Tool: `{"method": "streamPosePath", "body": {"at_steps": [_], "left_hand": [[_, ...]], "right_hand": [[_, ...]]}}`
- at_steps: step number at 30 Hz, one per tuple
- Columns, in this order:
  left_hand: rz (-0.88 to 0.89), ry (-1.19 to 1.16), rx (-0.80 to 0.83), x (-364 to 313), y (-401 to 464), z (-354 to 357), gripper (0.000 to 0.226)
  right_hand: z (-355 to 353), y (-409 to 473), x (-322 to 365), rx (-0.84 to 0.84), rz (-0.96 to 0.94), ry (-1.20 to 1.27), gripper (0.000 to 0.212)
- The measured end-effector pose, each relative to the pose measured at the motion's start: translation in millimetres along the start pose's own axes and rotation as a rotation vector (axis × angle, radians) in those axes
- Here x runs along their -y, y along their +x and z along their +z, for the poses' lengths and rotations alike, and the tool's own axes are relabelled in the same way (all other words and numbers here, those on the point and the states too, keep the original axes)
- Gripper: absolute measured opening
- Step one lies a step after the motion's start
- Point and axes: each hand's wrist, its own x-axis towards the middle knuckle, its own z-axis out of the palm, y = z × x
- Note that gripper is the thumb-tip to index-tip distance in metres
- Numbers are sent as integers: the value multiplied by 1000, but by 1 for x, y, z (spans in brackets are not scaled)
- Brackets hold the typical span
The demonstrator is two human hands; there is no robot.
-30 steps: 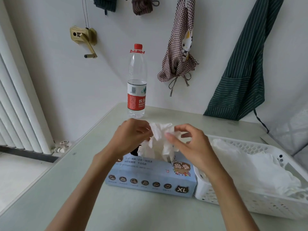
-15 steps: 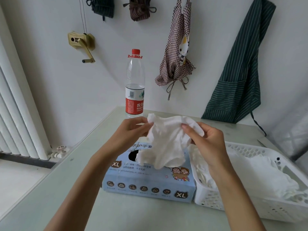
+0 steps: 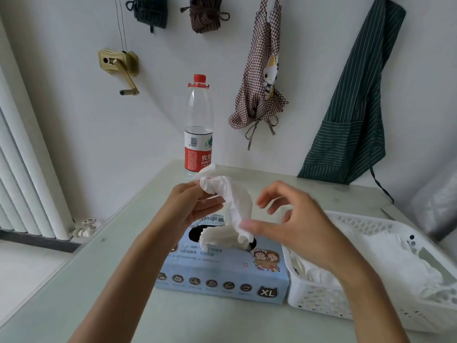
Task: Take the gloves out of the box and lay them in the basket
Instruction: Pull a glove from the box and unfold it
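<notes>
While the left hand (image 3: 195, 206) is pinching the upper end of a white glove (image 3: 235, 206) between thumb and fingers, the glove is hanging crumpled above the slot of the blue box (image 3: 222, 273), its lower end apparently just clear of another glove bunched in the opening. The right hand (image 3: 294, 229) is hovering beside it with fingers loosely spread and curved, gripping nothing; its thumb is near or touching the lower hem, which cannot be told. The white basket (image 3: 371, 221), touching the box's right side, is already holding gloves. To do this step well, the person should be lifting until the hem clears the slot, steadying the loose end, then carrying it rightward and lowering it flat.
</notes>
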Motion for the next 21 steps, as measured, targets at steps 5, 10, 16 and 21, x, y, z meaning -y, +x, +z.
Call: {"method": "streamPosePath", "body": {"at_steps": [5,10,16,21], "left_hand": [[-31,-19,6,4,0,3,26],[-17,275,14,-4,3,-25,16],[502,757,-17,-24,-5,-43,19],[516,1055,375,0,-10,-6,35]], "right_hand": [[41,8,-12,-79,-7,-346,39],[7,14,-29,-62,70,74,5],[9,16,-25,-89,28,83,10],[18,13,-14,-87,-18,96,17]]}}
